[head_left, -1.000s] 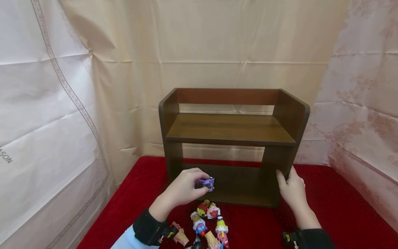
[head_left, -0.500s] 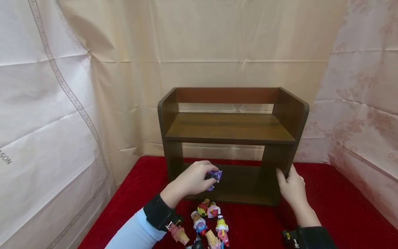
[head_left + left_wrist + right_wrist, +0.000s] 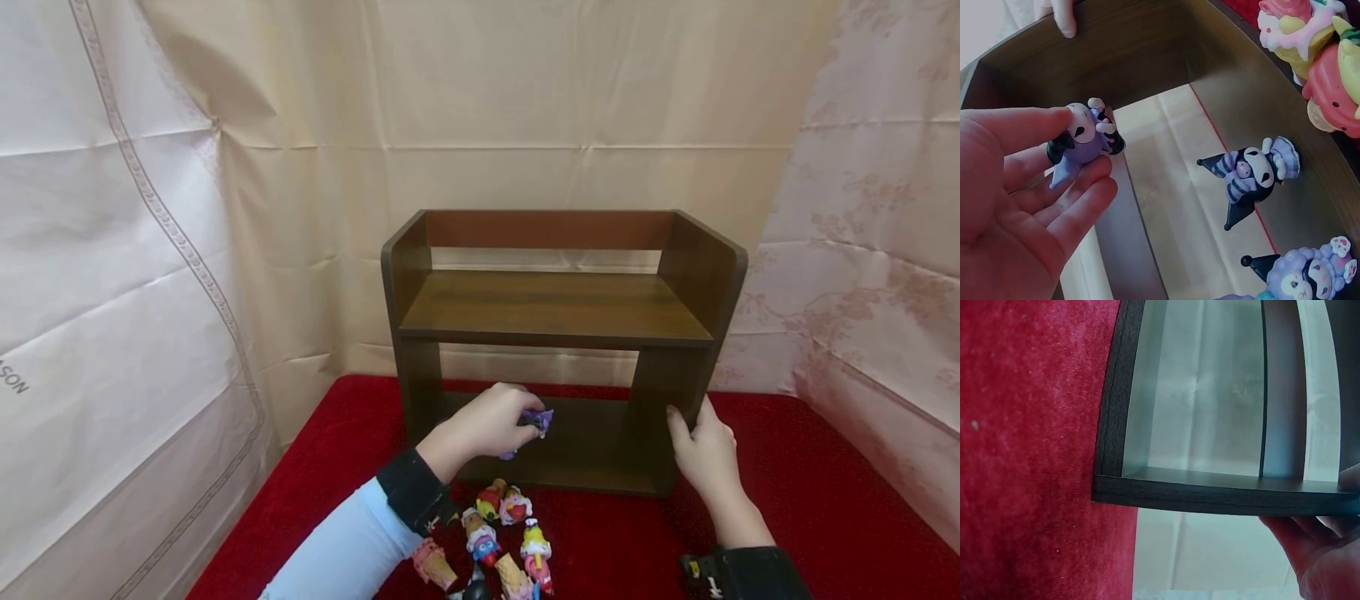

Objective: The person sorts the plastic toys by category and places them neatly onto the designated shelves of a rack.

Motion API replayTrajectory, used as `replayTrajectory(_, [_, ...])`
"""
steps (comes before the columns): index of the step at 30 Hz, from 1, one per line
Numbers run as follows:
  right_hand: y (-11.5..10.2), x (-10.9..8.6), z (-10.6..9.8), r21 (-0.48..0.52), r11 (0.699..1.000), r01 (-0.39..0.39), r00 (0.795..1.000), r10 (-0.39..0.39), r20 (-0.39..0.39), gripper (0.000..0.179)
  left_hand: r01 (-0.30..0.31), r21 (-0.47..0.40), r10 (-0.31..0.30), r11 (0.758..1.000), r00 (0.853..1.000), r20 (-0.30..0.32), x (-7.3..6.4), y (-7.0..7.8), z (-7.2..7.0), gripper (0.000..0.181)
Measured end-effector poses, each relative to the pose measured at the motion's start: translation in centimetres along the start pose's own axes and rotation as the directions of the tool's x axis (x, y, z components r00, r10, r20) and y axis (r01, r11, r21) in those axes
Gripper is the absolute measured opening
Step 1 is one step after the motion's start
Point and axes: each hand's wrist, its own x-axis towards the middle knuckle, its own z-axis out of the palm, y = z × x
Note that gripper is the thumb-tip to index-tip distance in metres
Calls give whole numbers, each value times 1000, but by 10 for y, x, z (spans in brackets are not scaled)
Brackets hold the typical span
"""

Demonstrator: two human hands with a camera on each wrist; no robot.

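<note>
My left hand (image 3: 491, 425) pinches a small purple and black figurine (image 3: 1085, 134) with a white face between thumb and fingers. It is over the lower board of a brown wooden shelf unit (image 3: 555, 308). In the left wrist view, a figurine with a striped purple outfit (image 3: 1250, 172) stands on that board. Closer in is a fluffy lilac figurine (image 3: 1304, 278), partly cut off by the frame edge. My right hand (image 3: 708, 462) grips the front edge of the right side panel (image 3: 1229, 495), its thumb on the inner face and the fingers outside.
Several colourful ice-cream-cone figurines (image 3: 481, 537) lie on the red cloth (image 3: 615, 550) before the shelf, below my left forearm. The upper board has a back rail (image 3: 551, 229) and side walls. Hanging cloth (image 3: 487, 92) encloses the back and both sides.
My left hand has moved right along the lower board with the purple figurine in its fingers. The right hand keeps its place on the side panel.
</note>
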Motion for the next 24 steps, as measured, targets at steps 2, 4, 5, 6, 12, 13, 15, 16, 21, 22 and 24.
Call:
replayTrajectory(2, [0,0,0,0,1000,-2,1000,2,-1,27,21,-2,-21,1000,1000,21,5,1,2,29])
replayTrajectory(4, [0,0,0,1,1000,-1,1000,1,-3,28,33,14,-34,999,999,38,10,1,5,29])
replayTrajectory(5, [0,0,0,1,1000,1,1000,-1,-3,28,34,35,-35,999,998,42,13,1,6,28])
replayTrajectory(6, [1,0,0,1,1000,3,1000,-3,-2,28,34,53,-37,998,998,46,15,1,8,28])
replayTrajectory(12, [1,0,1,2,1000,0,1000,0,-2,29,26,136,-35,990,997,64,26,0,16,24])
replayTrajectory(13, [1,0,1,3,1000,-2,1000,2,-4,29,28,140,-38,990,997,69,27,-1,17,24])
replayTrajectory(15, [1,0,1,3,1000,-3,1000,3,-6,29,39,147,-51,988,996,79,29,-1,19,25])
replayTrajectory(16, [1,0,1,3,1000,-3,1000,3,-7,29,48,153,-61,987,995,83,30,-1,20,26])
replayTrajectory(21, [0,0,0,5,1000,0,1000,0,-9,29,94,192,-114,977,988,101,33,1,25,31])
replayTrajectory(22, [0,0,0,5,1000,0,1000,0,-9,29,97,204,-120,974,988,101,34,1,26,31])
replayTrajectory(24, [0,-1,0,7,1000,2,1000,-1,-10,29,100,224,-126,970,987,103,36,1,29,30])
